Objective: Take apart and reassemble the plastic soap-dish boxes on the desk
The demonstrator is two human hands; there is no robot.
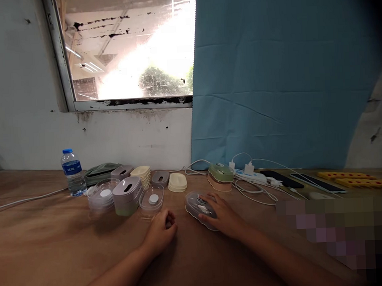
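My right hand [224,215] lies on a grey see-through oval lid or container [193,204] with a wavy pale rim. Its fingers are spread across the top, with the thumb on the near side. Something round and whitish shows under the fingertips, partly covered. Left of it, my left hand [161,229] rests on the table with fingers loosely curled in, and nothing shows in them. Just beyond my left hand stands a clear oval container [152,198] with a white disc. Beside that is a lilac slotted box [126,194] with a green base.
Stacked clear containers [100,199], cream pieces [177,182] and a water bottle [72,171] stand to the left on the wooden table [56,246]. A green-and-orange box [220,176], white cables [256,195], phones [316,183] and yellow strips [354,179] lie to the right.
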